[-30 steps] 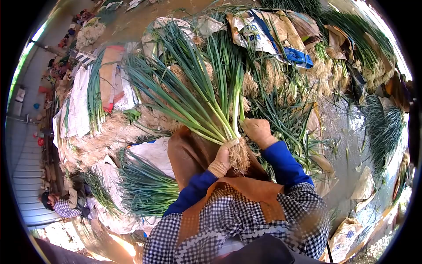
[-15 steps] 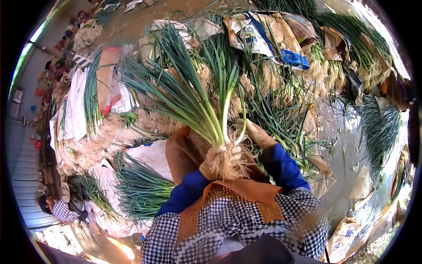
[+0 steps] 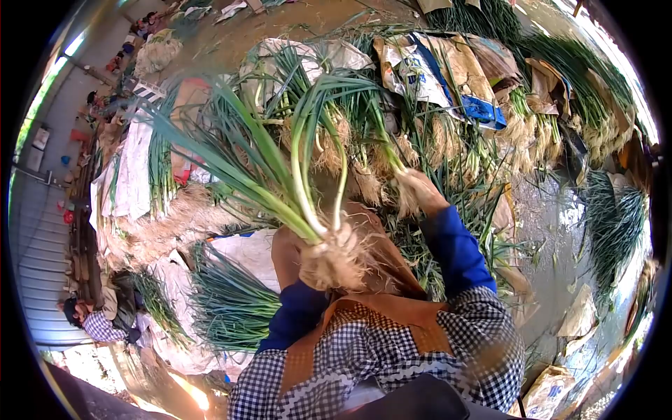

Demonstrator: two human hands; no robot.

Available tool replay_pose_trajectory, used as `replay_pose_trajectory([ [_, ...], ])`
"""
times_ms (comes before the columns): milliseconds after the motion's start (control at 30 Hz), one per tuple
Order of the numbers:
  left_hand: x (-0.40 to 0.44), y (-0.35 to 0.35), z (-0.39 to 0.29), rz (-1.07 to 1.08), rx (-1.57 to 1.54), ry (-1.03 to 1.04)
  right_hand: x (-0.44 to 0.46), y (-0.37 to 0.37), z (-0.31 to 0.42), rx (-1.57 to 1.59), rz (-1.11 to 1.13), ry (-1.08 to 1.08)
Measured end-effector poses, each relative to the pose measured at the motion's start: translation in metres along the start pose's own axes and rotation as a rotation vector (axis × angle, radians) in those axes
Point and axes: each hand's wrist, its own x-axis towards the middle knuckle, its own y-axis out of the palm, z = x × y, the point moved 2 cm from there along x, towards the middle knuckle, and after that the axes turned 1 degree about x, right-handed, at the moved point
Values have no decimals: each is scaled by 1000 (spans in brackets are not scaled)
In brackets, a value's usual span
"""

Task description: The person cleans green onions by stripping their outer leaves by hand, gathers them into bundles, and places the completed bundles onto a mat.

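My left hand (image 3: 318,269) is closed around the root end of a bunch of green onions (image 3: 280,217), held above my lap. Their pale stems and long leaves fan up and to the left, and shaggy roots spill over the fingers. To the right, my right hand (image 3: 422,190) is closed on the lower stem of another green onion (image 3: 392,152), whose roots hang beside the fingers. Its leaves run up into the pile of green onions (image 3: 441,143) in front of me. An orange-brown apron (image 3: 392,297) covers my lap.
A stack of green onions (image 3: 234,301) lies at my left on pale sacking. Further rooted bundles (image 3: 168,217) lie beyond it. Printed sacks (image 3: 420,73) cover part of the front row. Another person (image 3: 105,322) sits at far left. Wet floor (image 3: 549,238) shows at right.
My left hand has shifted slightly left and down with its bunch, which now leans further left. My right hand has moved up and away from the bunch, and now grips a separate green onion.
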Motion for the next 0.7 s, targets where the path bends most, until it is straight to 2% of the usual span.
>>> replay_pose_trajectory([
  [33,-6,-2,20,-184,-27,-6,-27,-1,-8,246,95,-18],
  [100,-7,-4,54,-317,-125,43,-56,4,-42,388,209,-67],
  [133,-24,-34,66,-575,61,18,-68,15,-48,510,182,-70],
  [167,-33,-48,70,-452,39,-84,-80,26,-54,633,155,-69],
  [200,-38,-56,79,-486,-30,-144,-89,27,-60,618,145,5],
  [233,-40,-59,88,-516,-96,-201,-85,34,-69,494,221,-119],
  [267,-39,-60,92,-607,6,-230,-82,33,-75,389,258,-45],
  [333,-36,-58,97,-608,-10,-255,-62,24,-86,269,401,78],
  [433,-21,-36,93,-601,19,-258,-38,31,-30,-251,141,-52],
  [500,-21,-35,95,-641,40,-262,-12,35,-10,-694,-136,-25],
  [567,-24,-47,104,-648,22,-288,4,40,-4,-1172,-221,-102],
  [633,-25,-62,109,-788,135,-212,-6,48,-1,-1280,-352,-14],
  [700,-27,-63,113,-796,140,-179,-16,41,-19,-1110,-501,-205],
])
